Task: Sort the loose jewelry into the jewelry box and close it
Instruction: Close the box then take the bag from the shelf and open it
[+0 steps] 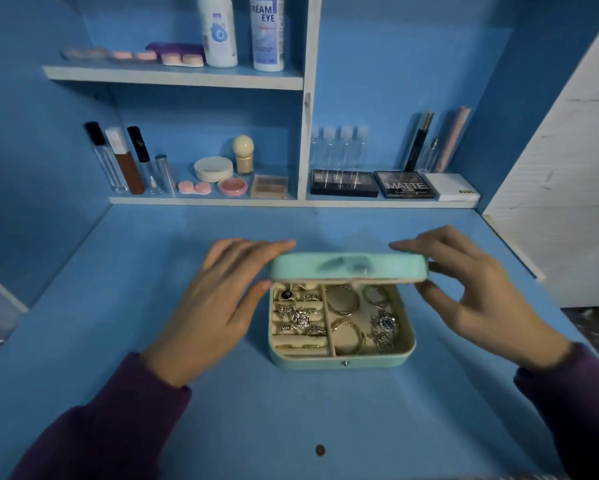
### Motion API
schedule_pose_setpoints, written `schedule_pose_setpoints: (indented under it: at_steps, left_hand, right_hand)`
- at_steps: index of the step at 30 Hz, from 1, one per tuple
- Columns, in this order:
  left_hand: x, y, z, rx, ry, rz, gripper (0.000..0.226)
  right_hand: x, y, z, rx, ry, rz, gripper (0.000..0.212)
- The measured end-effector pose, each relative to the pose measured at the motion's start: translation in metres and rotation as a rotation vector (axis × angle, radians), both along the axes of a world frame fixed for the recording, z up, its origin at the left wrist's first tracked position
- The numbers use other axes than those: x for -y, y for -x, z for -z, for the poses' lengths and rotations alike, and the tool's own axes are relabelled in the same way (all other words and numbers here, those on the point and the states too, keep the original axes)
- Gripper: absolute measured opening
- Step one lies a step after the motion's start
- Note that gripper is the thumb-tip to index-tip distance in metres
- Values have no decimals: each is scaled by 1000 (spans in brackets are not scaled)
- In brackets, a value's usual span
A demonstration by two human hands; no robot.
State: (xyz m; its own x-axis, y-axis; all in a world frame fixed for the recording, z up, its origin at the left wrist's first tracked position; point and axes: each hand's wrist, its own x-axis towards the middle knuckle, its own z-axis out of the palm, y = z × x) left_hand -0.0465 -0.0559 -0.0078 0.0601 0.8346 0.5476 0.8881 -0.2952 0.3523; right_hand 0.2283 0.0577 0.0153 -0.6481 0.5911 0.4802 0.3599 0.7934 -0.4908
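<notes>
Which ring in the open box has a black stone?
The black-stone ring at the back left corner of the jewelry box, just under the raised lid. The rest are ornate silver rings or plain gold bands.

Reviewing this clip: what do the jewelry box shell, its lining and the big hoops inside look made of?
Jewelry box shell: mint faux leather, probably; smooth matte skin, soft rounded edges. Lining: cream velvety fabric, seemingly; no shine. Hoops: gold-toned metal, thin with bright glints.
</notes>
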Motion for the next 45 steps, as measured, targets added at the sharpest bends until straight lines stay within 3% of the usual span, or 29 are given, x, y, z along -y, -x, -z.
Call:
schedule_pose_setpoints:
  at_steps: [6, 8, 10, 15, 22, 27, 39, 43, 45]
  left_hand:
    - [20, 0, 29, -331, -133, -2, 50]
    - [24, 3, 36, -397, -131, 3, 62]
    - [27, 4, 38, -418, -122, 20, 57]
    - [34, 1, 35, -363, -80, 71, 39]
    - [35, -13, 37, -165, 95, 43, 49]
    - [34, -14, 41, -170, 98, 17, 46]
    - [-13, 11, 36, 58, 158, -38, 48]
    - [-26, 16, 35, 38, 175, -101, 50]
    - [-26, 17, 32, -60, 162, -97, 52]
  right_hand:
    - [17, -17, 31, 109, -181, -97, 41]
    - [18, -20, 37, 153, -236, -115, 40]
    - [19, -23, 41, 179, -257, -114, 40]
    - [23, -26, 44, 205, -234, -131, 45]
    - [21, -22, 53, 265, -280, -121, 52]
    - [18, -21, 56, 236, -295, -126, 50]
    - [-28, 28, 60, 161, -227, -81, 54]
    - [-36, 37, 58, 164, -195, -42, 54]
    - [-34, 39, 57, 190, -192, -21, 54]
